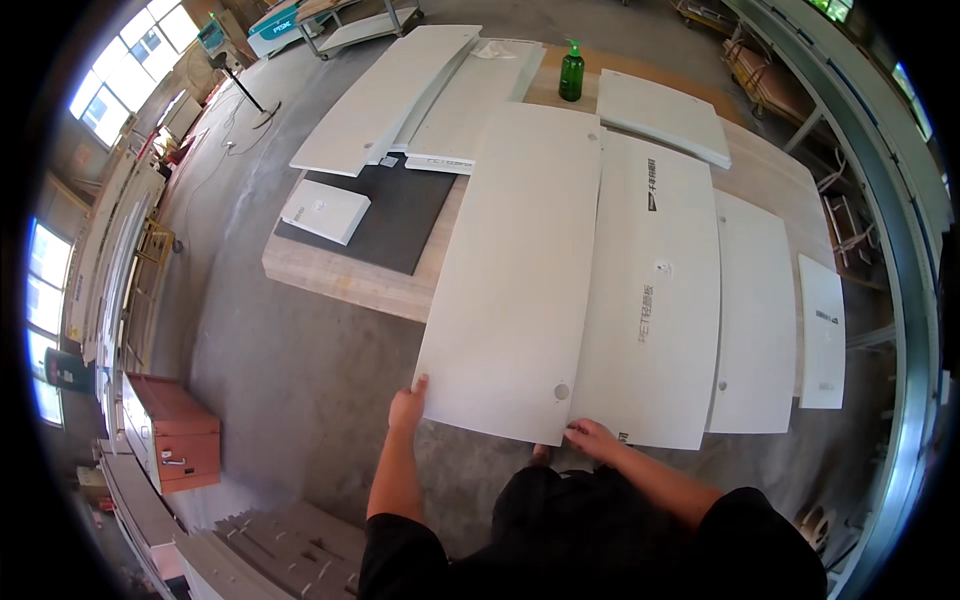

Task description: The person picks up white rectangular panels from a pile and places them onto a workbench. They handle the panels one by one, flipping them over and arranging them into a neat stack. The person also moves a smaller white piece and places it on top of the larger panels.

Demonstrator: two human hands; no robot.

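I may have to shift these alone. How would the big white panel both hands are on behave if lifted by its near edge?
Probably stiff: the panel overhangs the table without sagging. Likely awkward and heavy, being long and wide. The left hand and right hand grip only its near corners, so the smooth face may slip or swing.

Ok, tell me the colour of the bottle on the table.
Green bottle, seen in the head view.

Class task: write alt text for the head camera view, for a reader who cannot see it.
A person's left hand and right hand grip the near edge of a large white panel lying over a wooden table. More white panels lie beside it, with a green bottle at the far end.
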